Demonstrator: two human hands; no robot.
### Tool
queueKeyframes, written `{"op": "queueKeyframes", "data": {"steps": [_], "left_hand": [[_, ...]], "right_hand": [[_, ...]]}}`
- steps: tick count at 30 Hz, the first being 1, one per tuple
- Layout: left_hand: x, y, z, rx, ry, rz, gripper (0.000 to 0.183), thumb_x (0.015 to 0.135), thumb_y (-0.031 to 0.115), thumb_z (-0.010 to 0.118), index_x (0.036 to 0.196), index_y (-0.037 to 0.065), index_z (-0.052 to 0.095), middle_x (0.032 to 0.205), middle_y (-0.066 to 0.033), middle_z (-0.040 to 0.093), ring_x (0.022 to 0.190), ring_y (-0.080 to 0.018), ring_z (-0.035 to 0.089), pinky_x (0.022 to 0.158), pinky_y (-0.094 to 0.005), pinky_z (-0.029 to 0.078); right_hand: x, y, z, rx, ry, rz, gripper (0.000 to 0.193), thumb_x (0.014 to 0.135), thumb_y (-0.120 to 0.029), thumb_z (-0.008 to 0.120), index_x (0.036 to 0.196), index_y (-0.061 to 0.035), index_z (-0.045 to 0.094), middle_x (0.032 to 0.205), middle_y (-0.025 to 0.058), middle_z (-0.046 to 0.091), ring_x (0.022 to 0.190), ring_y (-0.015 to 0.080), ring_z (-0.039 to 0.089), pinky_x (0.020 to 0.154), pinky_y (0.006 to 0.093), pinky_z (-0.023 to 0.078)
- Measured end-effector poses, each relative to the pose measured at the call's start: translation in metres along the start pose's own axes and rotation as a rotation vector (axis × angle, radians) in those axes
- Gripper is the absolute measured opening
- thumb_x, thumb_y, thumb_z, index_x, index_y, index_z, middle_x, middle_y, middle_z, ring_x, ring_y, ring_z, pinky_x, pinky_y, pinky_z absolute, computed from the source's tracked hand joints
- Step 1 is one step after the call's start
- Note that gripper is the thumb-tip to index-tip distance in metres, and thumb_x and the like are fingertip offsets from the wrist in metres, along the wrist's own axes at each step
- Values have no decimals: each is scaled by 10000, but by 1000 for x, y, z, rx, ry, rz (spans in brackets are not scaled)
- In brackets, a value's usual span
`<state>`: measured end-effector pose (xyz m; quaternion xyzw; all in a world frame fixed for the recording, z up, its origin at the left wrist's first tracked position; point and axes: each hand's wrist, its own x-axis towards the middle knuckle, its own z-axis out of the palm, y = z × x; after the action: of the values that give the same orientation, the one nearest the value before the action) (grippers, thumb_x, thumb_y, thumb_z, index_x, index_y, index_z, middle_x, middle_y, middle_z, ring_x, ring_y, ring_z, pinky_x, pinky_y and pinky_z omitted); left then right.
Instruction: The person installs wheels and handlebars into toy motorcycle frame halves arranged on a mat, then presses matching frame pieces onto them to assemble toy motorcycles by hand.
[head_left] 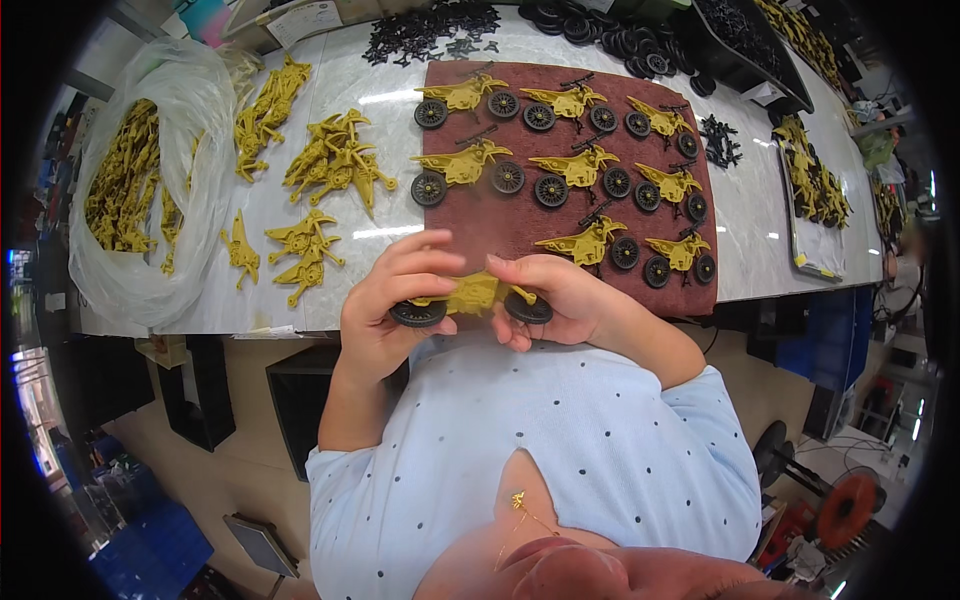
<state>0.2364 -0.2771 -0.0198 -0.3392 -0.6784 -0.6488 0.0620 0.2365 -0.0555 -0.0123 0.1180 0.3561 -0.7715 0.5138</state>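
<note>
At the table's near edge I hold a yellow toy motorcycle [472, 295] with two black wheels. My left hand [385, 295] is closed round its left end, with the black wheel [418, 314] under the fingers. At the other end my right hand [560, 290] grips the body and the second wheel [530, 308], thumb on top. Just beyond my hands lies a maroon cloth [490, 225]. Several toy motorcycles in yellow and black, such as one in the middle row [575, 168], stand on it in rows.
Loose yellow body pieces [340, 160] lie in piles on the left, beside a clear plastic bag [205, 90] of more. Black small parts [430, 35] and black wheels [620, 45] are heaped at the back. A black bin [755, 50] and a tray [820, 250] stand right.
</note>
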Motion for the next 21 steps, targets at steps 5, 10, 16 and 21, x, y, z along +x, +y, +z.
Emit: {"op": "queueKeyframes", "data": {"steps": [5,10,16,21], "left_hand": [[-6,1,4,-101,53,-89,335,679,153,792,933,6,631,926,-103,681,1008,-324,599,898,-403,434],[-9,0,7,-156,77,-111,354,703,183,782,972,18,623,918,-102,682,1012,-305,593,898,-397,426],[-12,-5,7,-255,97,-89,374,727,244,772,982,28,605,920,-101,681,1018,-282,584,888,-383,418],[-17,-14,9,-225,111,-31,374,750,243,762,986,12,586,943,-108,672,1004,-250,591,835,-344,430]], "right_hand": [[1,2,-2,47,-5,48,430,956,-403,470,940,15,572,670,189,617,526,262,589,504,318,474],[3,4,-1,149,-5,115,439,948,-422,477,954,7,570,661,182,610,501,252,575,480,316,451],[4,5,-11,121,-130,127,482,936,-466,491,944,13,543,698,164,585,648,239,570,593,306,470],[7,7,-9,137,-131,202,478,932,-491,478,924,-17,540,663,126,592,578,201,556,565,295,460]]}}
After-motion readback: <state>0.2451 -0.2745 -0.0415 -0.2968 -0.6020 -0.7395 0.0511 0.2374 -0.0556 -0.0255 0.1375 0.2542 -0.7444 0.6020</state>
